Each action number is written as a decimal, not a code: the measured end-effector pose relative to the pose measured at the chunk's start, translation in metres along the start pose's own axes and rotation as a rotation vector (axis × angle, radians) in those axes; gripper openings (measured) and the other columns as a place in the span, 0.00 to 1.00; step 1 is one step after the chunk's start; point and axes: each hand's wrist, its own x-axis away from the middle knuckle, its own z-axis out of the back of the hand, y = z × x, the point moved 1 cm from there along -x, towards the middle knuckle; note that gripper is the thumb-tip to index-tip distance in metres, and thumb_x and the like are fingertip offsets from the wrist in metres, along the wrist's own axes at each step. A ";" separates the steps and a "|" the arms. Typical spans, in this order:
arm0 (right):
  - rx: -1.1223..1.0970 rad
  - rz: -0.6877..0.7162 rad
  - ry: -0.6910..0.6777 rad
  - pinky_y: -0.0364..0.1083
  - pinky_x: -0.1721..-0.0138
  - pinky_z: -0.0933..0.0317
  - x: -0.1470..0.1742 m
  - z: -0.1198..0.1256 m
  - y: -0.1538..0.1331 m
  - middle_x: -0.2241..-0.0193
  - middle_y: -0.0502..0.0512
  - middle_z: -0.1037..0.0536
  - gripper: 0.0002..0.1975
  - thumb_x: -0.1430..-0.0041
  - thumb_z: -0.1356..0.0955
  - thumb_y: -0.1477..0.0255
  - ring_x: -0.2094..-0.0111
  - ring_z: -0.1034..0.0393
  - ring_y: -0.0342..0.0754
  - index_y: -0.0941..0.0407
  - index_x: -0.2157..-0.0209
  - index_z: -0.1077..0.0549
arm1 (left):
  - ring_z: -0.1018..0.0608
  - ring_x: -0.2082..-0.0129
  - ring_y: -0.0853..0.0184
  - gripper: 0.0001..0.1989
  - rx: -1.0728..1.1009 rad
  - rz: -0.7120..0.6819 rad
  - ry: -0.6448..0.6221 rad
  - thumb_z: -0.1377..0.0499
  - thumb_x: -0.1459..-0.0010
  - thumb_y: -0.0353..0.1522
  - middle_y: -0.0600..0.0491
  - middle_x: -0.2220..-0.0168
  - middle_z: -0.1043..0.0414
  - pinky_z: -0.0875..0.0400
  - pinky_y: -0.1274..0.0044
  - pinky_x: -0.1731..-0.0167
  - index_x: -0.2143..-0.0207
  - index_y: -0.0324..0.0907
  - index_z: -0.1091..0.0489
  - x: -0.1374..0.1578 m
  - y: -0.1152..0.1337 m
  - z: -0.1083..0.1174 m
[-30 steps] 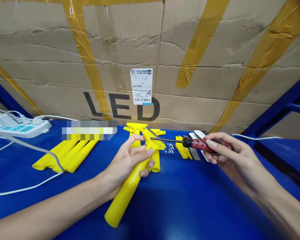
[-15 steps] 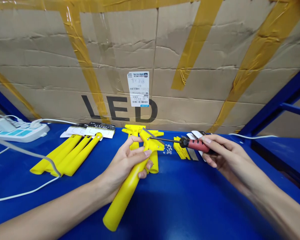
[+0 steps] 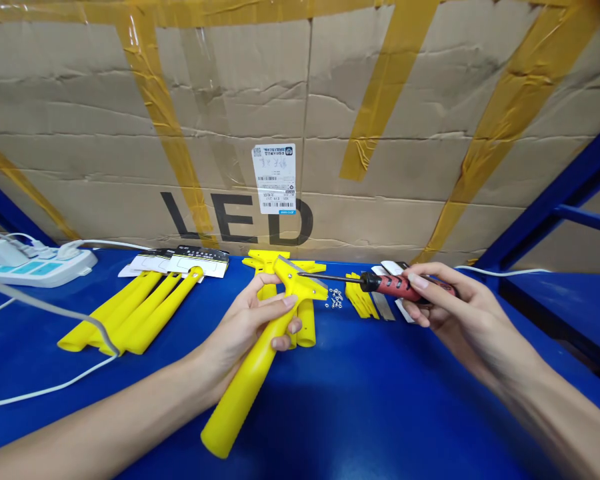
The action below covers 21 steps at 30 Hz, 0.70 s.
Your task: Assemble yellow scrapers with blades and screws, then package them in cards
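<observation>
My left hand (image 3: 253,327) is closed around a yellow scraper (image 3: 253,380), its thumb just below the wide head. A dark blade edge shows along that head, with small screws on its face. In my right hand (image 3: 455,307) is a screwdriver (image 3: 393,287) with a red and black handle. Its shaft points left, and the tip meets the scraper head near one screw. Behind the scraper lie more yellow scraper handles (image 3: 307,323), partly hidden by my left hand. Loose nuts and screws (image 3: 335,298) are scattered just right of the head.
Small yellow plates (image 3: 360,297) and grey blades (image 3: 384,307) lie beyond the screwdriver. Several yellow scrapers (image 3: 160,313) with card packaging (image 3: 200,260) rest at the left. A white power strip (image 3: 40,267) and cables sit far left. A taped cardboard box (image 3: 280,87) stands behind.
My right fingers have shifted slightly on the screwdriver handle, which looks turned a little. The scraper stays in my left hand, and the whole view has moved slightly.
</observation>
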 end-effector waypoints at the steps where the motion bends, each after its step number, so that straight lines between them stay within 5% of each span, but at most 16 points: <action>1: 0.004 0.011 -0.012 0.43 0.76 0.42 0.000 0.000 0.000 0.77 0.51 0.24 0.12 0.48 0.23 0.62 0.78 0.36 0.42 0.53 0.65 0.22 | 0.28 0.77 0.74 0.19 -0.002 -0.001 -0.002 0.31 0.46 0.27 0.53 0.70 0.28 0.40 0.88 0.84 0.59 0.44 0.39 0.000 0.000 0.000; 16: 0.131 0.111 -0.027 0.44 0.77 0.40 0.000 0.002 -0.001 0.80 0.48 0.27 0.12 0.46 0.24 0.61 0.78 0.34 0.45 0.52 0.64 0.22 | 0.28 0.77 0.74 0.20 -0.008 0.002 0.057 0.31 0.47 0.27 0.55 0.73 0.29 0.41 0.89 0.84 0.59 0.45 0.39 0.002 -0.002 -0.004; 21: 0.393 0.383 0.015 0.46 0.65 0.31 0.004 0.008 -0.009 0.59 0.54 0.20 0.10 0.49 0.22 0.64 0.59 0.25 0.52 0.50 0.66 0.21 | 0.28 0.76 0.74 0.17 -0.087 -0.062 0.070 0.34 0.43 0.27 0.56 0.73 0.28 0.36 0.87 0.82 0.60 0.46 0.40 0.004 -0.002 -0.004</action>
